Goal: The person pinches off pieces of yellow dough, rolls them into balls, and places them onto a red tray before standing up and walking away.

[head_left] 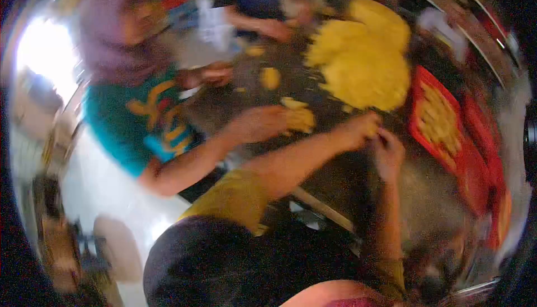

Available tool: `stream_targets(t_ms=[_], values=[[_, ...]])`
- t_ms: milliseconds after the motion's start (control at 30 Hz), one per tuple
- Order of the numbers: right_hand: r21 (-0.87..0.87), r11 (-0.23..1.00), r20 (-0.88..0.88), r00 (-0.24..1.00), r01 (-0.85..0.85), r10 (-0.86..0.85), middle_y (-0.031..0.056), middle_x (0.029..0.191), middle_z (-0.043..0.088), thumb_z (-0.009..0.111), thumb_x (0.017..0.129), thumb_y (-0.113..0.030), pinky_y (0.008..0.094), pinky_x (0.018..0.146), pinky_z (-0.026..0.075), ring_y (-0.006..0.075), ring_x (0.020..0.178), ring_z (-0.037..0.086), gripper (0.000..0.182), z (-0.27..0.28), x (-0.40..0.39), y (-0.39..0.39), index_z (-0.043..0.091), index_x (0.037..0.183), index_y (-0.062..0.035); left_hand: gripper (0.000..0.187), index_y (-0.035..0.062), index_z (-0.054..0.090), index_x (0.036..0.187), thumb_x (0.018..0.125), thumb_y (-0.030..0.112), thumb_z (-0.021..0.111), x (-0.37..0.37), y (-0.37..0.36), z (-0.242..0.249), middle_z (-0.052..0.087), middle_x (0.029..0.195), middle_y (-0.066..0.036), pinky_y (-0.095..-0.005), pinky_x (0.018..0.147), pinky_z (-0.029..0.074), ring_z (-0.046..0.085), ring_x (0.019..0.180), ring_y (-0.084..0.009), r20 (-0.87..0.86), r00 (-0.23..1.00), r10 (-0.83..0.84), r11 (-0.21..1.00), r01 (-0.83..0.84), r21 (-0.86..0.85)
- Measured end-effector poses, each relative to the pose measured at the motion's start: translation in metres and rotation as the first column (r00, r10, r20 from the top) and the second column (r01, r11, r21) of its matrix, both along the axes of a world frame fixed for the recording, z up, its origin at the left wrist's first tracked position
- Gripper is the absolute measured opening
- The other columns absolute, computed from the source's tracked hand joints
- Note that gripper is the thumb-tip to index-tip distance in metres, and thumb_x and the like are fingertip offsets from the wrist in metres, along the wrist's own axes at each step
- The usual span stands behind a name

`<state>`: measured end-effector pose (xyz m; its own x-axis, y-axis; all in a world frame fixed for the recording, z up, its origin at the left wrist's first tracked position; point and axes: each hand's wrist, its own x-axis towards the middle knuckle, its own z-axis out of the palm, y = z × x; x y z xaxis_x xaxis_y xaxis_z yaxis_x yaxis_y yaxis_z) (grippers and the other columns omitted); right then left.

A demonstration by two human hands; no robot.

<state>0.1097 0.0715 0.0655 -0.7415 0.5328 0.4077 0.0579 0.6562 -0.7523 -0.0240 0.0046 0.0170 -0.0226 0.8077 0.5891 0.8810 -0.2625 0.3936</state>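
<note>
1. Our left hand (358,130) and right hand (387,151) met above the dark bench (335,178), fingers bunched together, apparently pinching a small bit of yellow dough; blur kept us from telling what they gripped.
2. The big yellow dough heap (363,63) lay just beyond our hands, with the red tray (442,119) of shaped pieces to its right.
3. A co-worker's hand (260,123) held a yellow lump (299,118) just to our left.
4. We judged that a pinched piece could drop or tear, because our elbows crowded the co-worker's reach.
5. Motion blur smeared everything; the tray's far end was cut off, and the pieces in it were hard to make out.
</note>
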Motion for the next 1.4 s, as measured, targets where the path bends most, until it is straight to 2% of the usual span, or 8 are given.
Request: stream_targets(t_ms=[100, 200, 367, 767, 833, 967, 1067, 1400], values=[[-0.265, 0.958, -0.032, 0.994, -0.106, 0.101, 0.0092, 0.089, 0.064, 0.064, 0.076, -0.018, 0.0278, 0.077, 0.045, 0.0166, 0.08, 0.059, 0.023, -0.029, -0.003, 0.021, 0.063, 0.093, -0.0037, 0.015, 0.0047, 0.057, 0.079, 0.064, 0.005, 0.062, 0.005, 0.003, -0.002, 0.057, 0.076, -0.016, -0.0388, 0.067, 0.044, 0.056, 0.075, -0.0313, 0.254, 0.895, 0.367, 0.922, -0.314, -0.226], [0.342, 0.939, -0.096, 0.995, 0.031, 0.002, 0.0092, 0.079, 0.062, 0.064, 0.072, -0.004, 0.0293, 0.069, 0.047, 0.0201, 0.074, 0.059, 0.022, -0.016, -0.007, 0.003, 0.063, 0.094, -0.0062, 0.019, 0.0041, 0.055, 0.08, 0.063, 0.005, 0.063, 0.005, -0.007, 0.008, 0.057, 0.078, -0.017, -0.0381, 0.065, 0.043, 0.055, 0.076, -0.0315, 0.257, 0.917, 0.305, 0.949, -0.27, -0.161], [0.4, 0.915, -0.154, 0.988, 0.058, 0.004, 0.0102, 0.078, 0.06, 0.063, 0.07, -0.003, 0.0326, 0.066, 0.048, 0.0238, 0.075, 0.059, 0.019, -0.022, -0.007, 0.004, 0.063, 0.089, -0.0063, 0.018, 0.0026, 0.051, 0.08, 0.066, 0.004, 0.063, 0.008, 0.001, -0.008, 0.056, 0.081, -0.017, -0.0393, 0.065, 0.043, 0.056, 0.08, -0.0344, 0.49, 0.833, 0.256, 0.961, -0.165, -0.222], [0.351, 0.934, -0.117, 0.986, -0.068, 0.115, 0.0111, 0.087, 0.062, 0.063, 0.073, -0.003, 0.029, 0.072, 0.047, 0.0215, 0.08, 0.06, 0.019, -0.013, -0.002, 0.001, 0.064, 0.091, -0.0052, 0.028, 0.0071, 0.052, 0.091, 0.065, 0.0, 0.062, 0.019, -0.018, 0.029, 0.059, 0.085, -0.01, -0.0325, 0.072, 0.046, 0.058, 0.084, -0.0249, 0.484, 0.844, 0.23, 0.966, -0.137, -0.22], [-0.139, 0.99, -0.064, 0.997, 0.027, -0.036, 0.0098, 0.087, 0.062, 0.064, 0.072, -0.004, 0.0286, 0.074, 0.046, 0.0199, 0.08, 0.059, 0.018, -0.01, -0.002, 0.001, 0.063, 0.09, -0.0039, 0.026, 0.0072, 0.053, 0.088, 0.064, 0.001, 0.062, 0.019, -0.013, 0.031, 0.059, 0.084, -0.01, -0.0334, 0.071, 0.046, 0.057, 0.083, -0.0262, 0.491, 0.847, 0.204, 0.977, -0.148, -0.152], [0.045, 0.997, -0.166, 0.984, -0.056, 0.062, 0.0114, 0.086, 0.063, 0.064, 0.072, -0.01, 0.0326, 0.074, 0.046, 0.0238, 0.082, 0.059, 0.016, -0.021, -0.006, 0.005, 0.064, 0.087, -0.0065, 0.025, 0.0081, 0.054, 0.083, 0.061, 0.006, 0.065, -0.014, 0.011, -0.021, 0.058, 0.079, -0.012, -0.0374, 0.068, 0.046, 0.056, 0.078, -0.0323, 0.099, 0.961, 0.257, 0.959, -0.241, -0.15], [0.416, 0.907, -0.076, 0.997, 0.056, -0.026, 0.0106, 0.087, 0.062, 0.063, 0.072, -0.008, 0.0326, 0.074, 0.046, 0.0247, 0.081, 0.059, 0.015, -0.013, -0.005, -0.006, 0.063, 0.087, -0.0064, 0.025, 0.0082, 0.054, 0.081, 0.058, 0.008, 0.066, 0.009, -0.007, 0.005, 0.058, 0.078, -0.012, -0.0408, 0.067, 0.045, 0.055, 0.078, -0.0352, 0.375, 0.9, 0.222, 0.974, -0.187, -0.128], [0.075, 0.997, -0.084, 0.996, 0.01, -0.004, 0.011, 0.086, 0.062, 0.062, 0.075, -0.006, 0.0259, 0.076, 0.045, 0.0176, 0.084, 0.058, 0.015, -0.009, -0.004, -0.003, 0.063, 0.089, -0.001, 0.021, 0.0063, 0.054, 0.085, 0.065, 0.003, 0.059, -0.006, 0.011, -0.012, 0.058, 0.089, -0.015, -0.0411, 0.07, 0.045, 0.055, 0.087, -0.0352, 0.202, 0.951, 0.235, 0.953, -0.184, -0.241]])
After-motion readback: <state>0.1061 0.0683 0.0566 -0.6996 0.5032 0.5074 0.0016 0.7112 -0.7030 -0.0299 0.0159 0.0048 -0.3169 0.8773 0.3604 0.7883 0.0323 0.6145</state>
